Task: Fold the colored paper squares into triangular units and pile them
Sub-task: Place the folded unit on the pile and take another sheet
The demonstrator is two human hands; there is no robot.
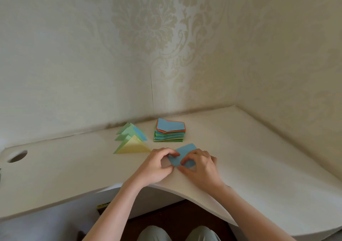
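One head-worn camera sits above my hands, facing forward and down at close range across the counter toward the wall corner.

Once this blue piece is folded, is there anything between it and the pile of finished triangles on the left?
Nothing visible. The blue paper, held by the left hand and right hand, lies just right of the triangle pile, with only bare desk between them.

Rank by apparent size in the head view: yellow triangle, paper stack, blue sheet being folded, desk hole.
1. Yellow triangle and paper stack: look alike.
2. Blue sheet, partly hidden by both hands, so unsure.
3. Desk hole.
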